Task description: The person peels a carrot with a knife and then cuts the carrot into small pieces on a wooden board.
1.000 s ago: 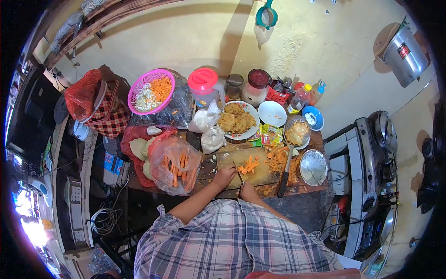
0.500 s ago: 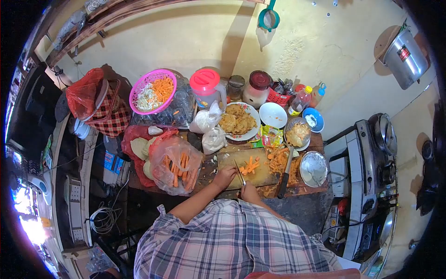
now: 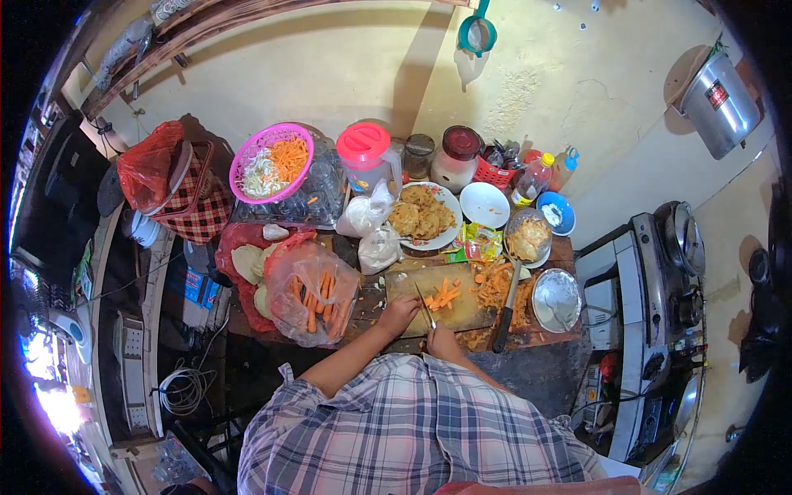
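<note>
Low on the wooden cutting board, a knife points up and away, with its lower end at my right hand, which is closed round it. My left hand is closed at the board's left edge, just left of the blade; what its fingers hold is too small to make out. Cut carrot pieces lie right of the blade. Carrot peelings are heaped on the board's right part. A larger knife with a black handle rests across the right side.
A plastic bag of carrots is at the left. Behind are a pink basket of shreds, a pink-lidded jug, a plate of fritters and a white bowl. A metal bowl and stove stand right.
</note>
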Tool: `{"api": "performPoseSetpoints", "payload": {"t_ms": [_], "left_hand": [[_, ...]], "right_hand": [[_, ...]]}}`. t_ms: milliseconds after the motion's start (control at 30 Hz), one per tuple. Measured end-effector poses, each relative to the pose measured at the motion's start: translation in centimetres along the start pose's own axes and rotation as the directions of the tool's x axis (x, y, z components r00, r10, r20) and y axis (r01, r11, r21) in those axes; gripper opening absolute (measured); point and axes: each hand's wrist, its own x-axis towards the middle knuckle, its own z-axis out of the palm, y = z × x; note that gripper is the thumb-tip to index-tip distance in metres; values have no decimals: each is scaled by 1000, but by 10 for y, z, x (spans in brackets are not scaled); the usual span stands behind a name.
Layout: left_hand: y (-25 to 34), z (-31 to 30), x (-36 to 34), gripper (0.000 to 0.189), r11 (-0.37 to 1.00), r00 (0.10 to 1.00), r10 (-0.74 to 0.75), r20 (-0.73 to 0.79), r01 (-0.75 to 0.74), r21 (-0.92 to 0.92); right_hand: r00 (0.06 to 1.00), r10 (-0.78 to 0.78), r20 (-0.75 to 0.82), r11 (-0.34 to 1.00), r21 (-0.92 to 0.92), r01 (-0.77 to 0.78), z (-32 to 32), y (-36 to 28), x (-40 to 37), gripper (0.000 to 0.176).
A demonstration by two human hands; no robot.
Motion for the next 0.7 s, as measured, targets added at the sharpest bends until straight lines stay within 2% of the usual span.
{"api": "performPoseSetpoints", "payload": {"t_ms": [100, 233, 400, 567, 700], "left_hand": [[-3, 2, -1, 11, 1000, 1000, -1, -3, 1, 13], [-3, 4, -2, 11, 999, 999, -42, 18, 42, -2], [-3, 4, -1, 11, 1000, 1000, -26, -8, 26, -16], [0, 3, -2, 11, 998, 999, -48, -24, 47, -33], [3, 2, -2, 11, 998, 998, -59, -28, 58, -37]], "right_hand": [[1000, -2, 2, 999, -44, 2, 6, 6, 5, 26], [1000, -18, -12, 999, -31, 18, 7, 5, 5, 26], [1000, -3, -17, 1000, 0, 3, 6, 3, 5, 24], [994, -98, -44, 995, 23, 99, 17, 16, 11, 22], [996, -88, -6, 996, 22, 88, 20, 20, 18, 23]]}}
